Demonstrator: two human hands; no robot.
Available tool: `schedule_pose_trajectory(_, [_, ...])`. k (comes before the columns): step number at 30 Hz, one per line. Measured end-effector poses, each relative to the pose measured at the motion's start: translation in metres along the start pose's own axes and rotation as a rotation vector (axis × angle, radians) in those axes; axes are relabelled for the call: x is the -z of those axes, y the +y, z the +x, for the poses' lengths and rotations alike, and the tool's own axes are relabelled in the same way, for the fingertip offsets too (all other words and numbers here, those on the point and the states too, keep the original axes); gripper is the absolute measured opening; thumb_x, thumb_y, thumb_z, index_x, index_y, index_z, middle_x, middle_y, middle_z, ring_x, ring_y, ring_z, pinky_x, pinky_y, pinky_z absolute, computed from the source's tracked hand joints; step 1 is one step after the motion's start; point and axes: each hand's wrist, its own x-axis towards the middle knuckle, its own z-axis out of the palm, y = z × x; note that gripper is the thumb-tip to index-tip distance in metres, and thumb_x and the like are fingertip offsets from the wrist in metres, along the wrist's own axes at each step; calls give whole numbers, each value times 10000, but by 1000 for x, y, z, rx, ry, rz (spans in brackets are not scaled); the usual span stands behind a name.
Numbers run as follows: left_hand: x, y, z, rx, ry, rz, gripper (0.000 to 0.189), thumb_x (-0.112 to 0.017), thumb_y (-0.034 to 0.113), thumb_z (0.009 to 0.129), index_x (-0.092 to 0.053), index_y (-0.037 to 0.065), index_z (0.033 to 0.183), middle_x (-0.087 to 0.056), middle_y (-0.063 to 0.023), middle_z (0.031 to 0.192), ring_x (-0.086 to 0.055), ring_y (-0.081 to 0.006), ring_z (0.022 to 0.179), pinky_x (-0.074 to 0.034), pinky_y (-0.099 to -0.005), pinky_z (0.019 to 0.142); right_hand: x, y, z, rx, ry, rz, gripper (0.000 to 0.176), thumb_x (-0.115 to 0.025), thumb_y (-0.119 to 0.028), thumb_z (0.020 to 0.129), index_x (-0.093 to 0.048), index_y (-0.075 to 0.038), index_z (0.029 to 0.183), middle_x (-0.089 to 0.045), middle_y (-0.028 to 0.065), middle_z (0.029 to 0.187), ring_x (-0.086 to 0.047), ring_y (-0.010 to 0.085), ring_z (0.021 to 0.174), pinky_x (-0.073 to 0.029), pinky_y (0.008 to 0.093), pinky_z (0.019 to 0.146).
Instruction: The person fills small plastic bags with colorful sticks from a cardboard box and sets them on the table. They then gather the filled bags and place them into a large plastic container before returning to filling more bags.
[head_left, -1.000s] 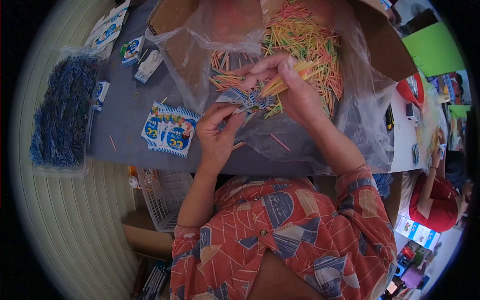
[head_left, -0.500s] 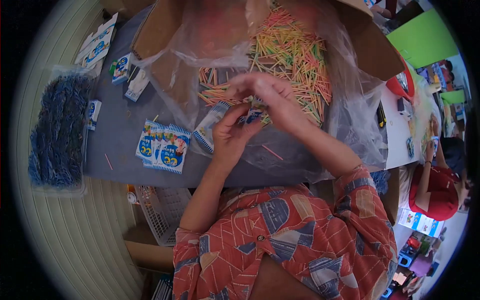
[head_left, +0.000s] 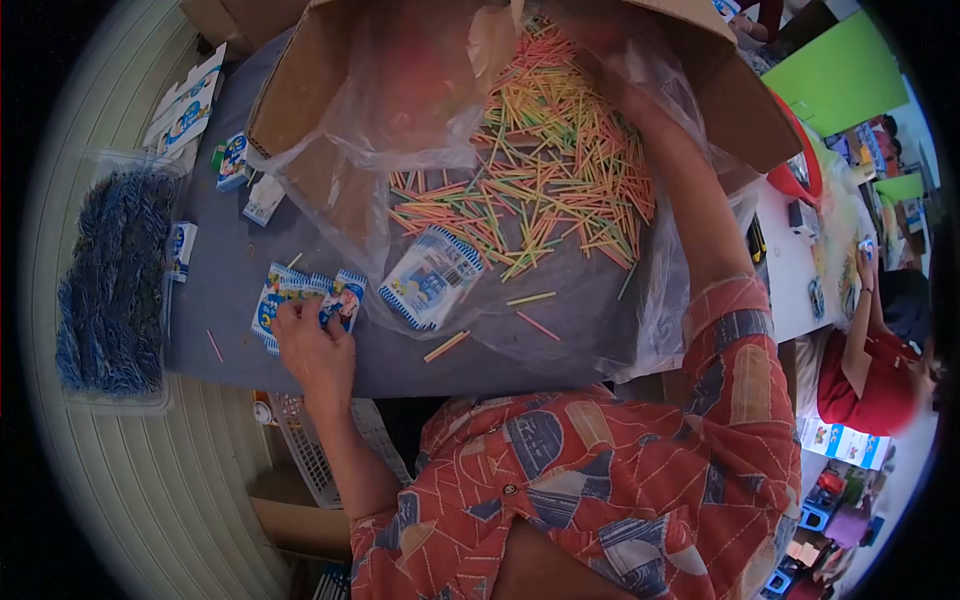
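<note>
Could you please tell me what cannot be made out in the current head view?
- Right hand: its fingers are dark and blurred inside the cardboard box, so whether they hold any coloured sticks is unclear.
- Stacked packets: partly hidden under the left hand; how many there are is unclear.
- Cardboard box: its far side is cut off by the top edge.
- Separate packet: fine print too small.

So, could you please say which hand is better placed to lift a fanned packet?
Likely the left hand: it rests on the fanned packets, while the right hand reaches over coloured sticks.
</note>
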Motion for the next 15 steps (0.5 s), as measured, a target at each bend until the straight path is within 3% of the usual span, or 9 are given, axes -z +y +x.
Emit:
schedule_pose_trajectory(5, [11,20,7,113,48,4,360,-719,36,759,-646,12,1111,-545,-169,1137,-501,-380,1065,-431,-477,890,-37,16,41,86,238,5,209,-618,-230,882,-717,-95,1007,-703,152,922,-686,267,826,-533,380,705])
schedule_pose_trajectory(7, [15,28,6,-86,215,123,382,-722,27,751,-637,29,1123,-551,-146,1116,-508,-349,1029,-432,-466,871,-59,35,57,106,324,16,224,-604,-238,887,-713,-111,1036,-704,148,939,-685,277,828,-534,394,713])
schedule_pose_trajectory(8, [14,35,5,-89,203,126,382,-722,27,751,-637,29,1123,-551,-146,1116,-508,-349,1029,-432,-466,871,-71,61,65,117,363,16,232,-597,-242,890,-710,-119,1051,-705,146,947,-684,283,829,-535,401,717])
schedule_pose_trajectory(10, [6,60,4,-315,46,-192,401,-728,103,779,-638,47,1166,-564,-125,1137,-531,-328,1034,-414,-464,917,-84,67,65,154,449,10,250,-583,-251,895,-706,-135,1080,-706,142,963,-682,293,831,-537,416,725])
schedule_pose_trajectory(13, [-9,98,6,-415,-140,-220,375,-732,132,773,-646,44,1126,-571,-98,1072,-538,-313,993,-427,-445,865,-89,62,56,219,582,6,280,-563,-263,903,-699,-158,1124,-707,136,988,-680,308,834,-539,437,737])
schedule_pose_trajectory(15, [-21,108,2,-413,-184,-62,305,-719,149,765,-665,34,1043,-570,-103,1002,-538,-307,968,-442,-439,822,-36,31,19,159,459,-124,255,-606,-268,885,-703,-120,1068,-705,141,945,-681,278,835,-534,427,718])
